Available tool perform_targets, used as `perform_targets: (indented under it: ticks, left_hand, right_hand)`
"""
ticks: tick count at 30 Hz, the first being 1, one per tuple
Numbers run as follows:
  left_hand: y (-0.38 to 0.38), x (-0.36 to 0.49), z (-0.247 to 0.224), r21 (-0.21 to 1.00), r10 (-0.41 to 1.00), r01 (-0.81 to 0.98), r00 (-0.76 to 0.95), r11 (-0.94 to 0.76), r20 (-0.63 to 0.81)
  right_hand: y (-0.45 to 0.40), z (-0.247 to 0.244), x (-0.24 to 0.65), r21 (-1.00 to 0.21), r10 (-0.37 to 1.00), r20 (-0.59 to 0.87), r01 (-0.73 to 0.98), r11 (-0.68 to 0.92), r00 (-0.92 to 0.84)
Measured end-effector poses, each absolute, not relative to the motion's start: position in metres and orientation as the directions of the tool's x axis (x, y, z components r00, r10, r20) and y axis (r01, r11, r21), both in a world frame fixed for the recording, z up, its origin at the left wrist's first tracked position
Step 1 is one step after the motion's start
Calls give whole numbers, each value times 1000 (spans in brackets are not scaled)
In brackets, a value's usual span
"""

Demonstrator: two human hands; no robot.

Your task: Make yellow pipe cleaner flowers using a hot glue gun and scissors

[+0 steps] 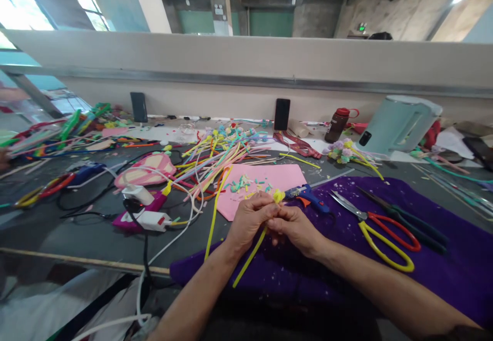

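Observation:
My left hand [254, 215] and my right hand [295, 225] meet over the purple cloth, fingers closed in a pinch. Between them is a yellow pipe cleaner flower [278, 195], its small head poking up above the fingertips and its stem slanting down toward me. Just beyond lies a pink sheet [265, 176] scattered with short cut pieces [246, 183] in green, yellow and white. A blue glue gun [314, 200] with an orange trigger rests right behind my right hand. Another yellow pipe cleaner [214, 212] lies left of my left hand.
Scissors [379, 230] and dark-handled pliers [408, 218] lie on the purple cloth [339, 264]. Bundled pipe cleaners [227, 156] fill the middle back. Left are a power strip [144, 215] and trailing cables. A kettle [400, 125], a bottle [339, 124] and a phone [282, 114] stand behind.

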State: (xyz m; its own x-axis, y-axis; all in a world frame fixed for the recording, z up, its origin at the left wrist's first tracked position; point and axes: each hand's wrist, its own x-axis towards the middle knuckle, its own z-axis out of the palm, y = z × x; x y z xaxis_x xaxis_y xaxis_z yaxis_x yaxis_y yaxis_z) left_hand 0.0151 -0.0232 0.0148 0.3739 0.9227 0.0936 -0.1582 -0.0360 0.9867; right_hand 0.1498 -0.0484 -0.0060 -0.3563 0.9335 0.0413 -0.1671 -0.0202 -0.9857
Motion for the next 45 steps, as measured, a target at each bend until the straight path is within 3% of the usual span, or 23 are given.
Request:
perform_targets:
  ticks: [3,7,12,34,41,45]
  left_hand:
    - [-24,16,16,984,924,-146,353,-101,147]
    - [-24,14,15,985,925,-164,362,-55,112]
    - [-24,13,15,979,919,-191,368,-71,138]
    - [-24,12,13,995,940,-78,327,-70,92]
    - [-25,14,13,991,941,-121,324,-61,98]
    - [-24,13,14,991,939,-110,326,-74,106]
  right_hand:
    - [-50,-4,152,-991,933,117,-95,89,-341]
    - [-52,1,157,-955,916,230,107,278,-328]
    - [-52,3,159,-913,898,280,196,358,-340]
    - [-53,3,161,-913,885,263,198,357,-383]
    - [-53,1,160,-908,883,270,204,366,-385]
    - [-50,8,170,-921,880,173,243,303,-442]
